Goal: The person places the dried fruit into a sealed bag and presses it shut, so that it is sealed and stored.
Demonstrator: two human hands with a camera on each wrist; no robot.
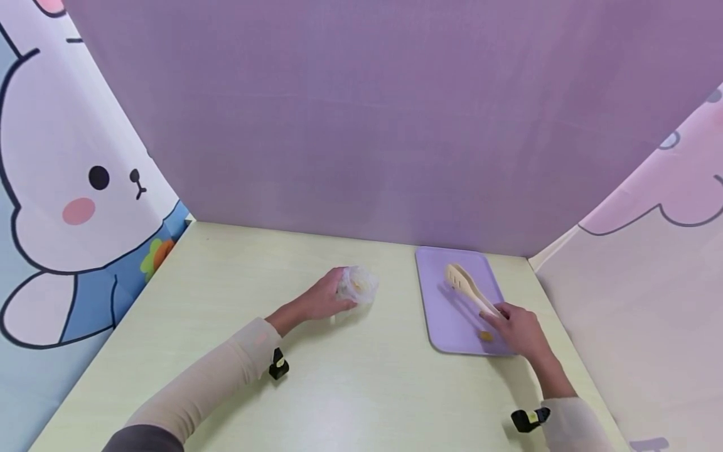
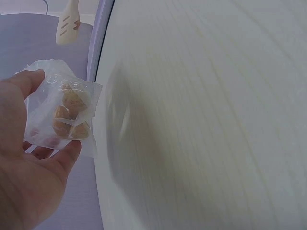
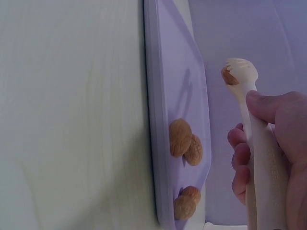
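Head view first: the left hand [image 1: 324, 298] is out over the middle of the pale table [image 1: 373, 376], fingers and thumb closed around a clear bag [image 1: 358, 285]. The bag sits right at the fingertips, on the side facing the tray [image 1: 440, 326]. Over to the right, the right hand [image 1: 522, 329] is clamped on the tongs [image 1: 469, 289], slotted end pointing away from the person, above the purple tray. The hands are well apart, bare table between the bag and the tray. A brown nut [image 1: 486, 336] lies on the tray, just beside the right hand.

To the left wrist: thumb and fingers take the bag from opposite sides, and through the plastic, there they are, several nuts [image 2: 72, 115] bunched together. Beyond the bag, up top, the tongs show their slots. Whether the bag touches the table, I can't tell.

And the right wrist: thumb on one side of the tongs, fingers curled round the other, the grip firm along the handles. Look at the tip, a single nut [image 3: 229, 75] caught between the tong ends, held clear of the tray! On the tray below, four nuts [image 3: 180, 137] show, two touching pairs.
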